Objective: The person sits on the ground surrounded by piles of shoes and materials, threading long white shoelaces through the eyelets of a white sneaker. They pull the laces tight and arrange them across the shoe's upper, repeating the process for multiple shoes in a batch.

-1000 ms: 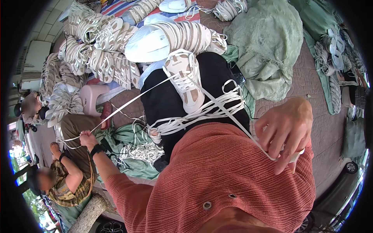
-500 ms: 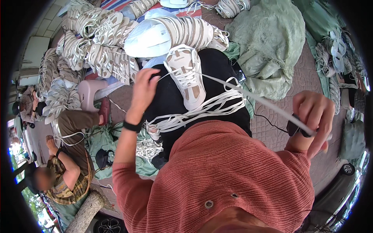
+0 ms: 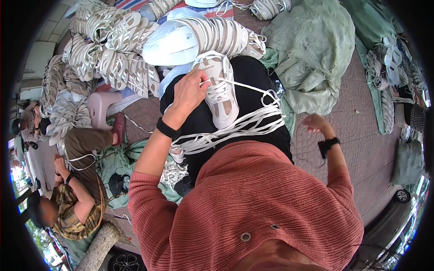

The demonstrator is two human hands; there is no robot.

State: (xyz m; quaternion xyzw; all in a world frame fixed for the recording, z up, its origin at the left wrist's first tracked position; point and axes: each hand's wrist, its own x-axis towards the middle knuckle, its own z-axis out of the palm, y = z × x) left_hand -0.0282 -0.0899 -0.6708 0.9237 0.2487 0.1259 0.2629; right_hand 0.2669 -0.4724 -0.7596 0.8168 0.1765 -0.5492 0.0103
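- head view: the left hand [image 3: 192,92] rests on a white-and-beige mesh sneaker [image 3: 218,92] that lies on the black-trousered lap [image 3: 253,97], its fingers pinching a thin white lace [image 3: 246,86] at the shoe's eyelets.
- the right hand [image 3: 314,122] is held out to the right, fist loosely closed; the lace runs towards it, but i cannot tell whether it grips the end.
- judged from this, the step in hand is lacing the sneaker; the next move seems to call for drawing the lace taut and feeding its tip through the next eyelet.
- a loose bundle of flat white laces [image 3: 226,133] lies across the lap, just near of the shoe.
- far left, heaps of matching white sneakers [image 3: 113,49] are stacked; a pale green sack cloth [image 3: 312,49] is spread far right.
- packages and labels: a white rounded bag [image 3: 174,40] sits just beyond the shoe; no readable sign shows.
- near left, another person [image 3: 72,207] sits on the floor holding laces.
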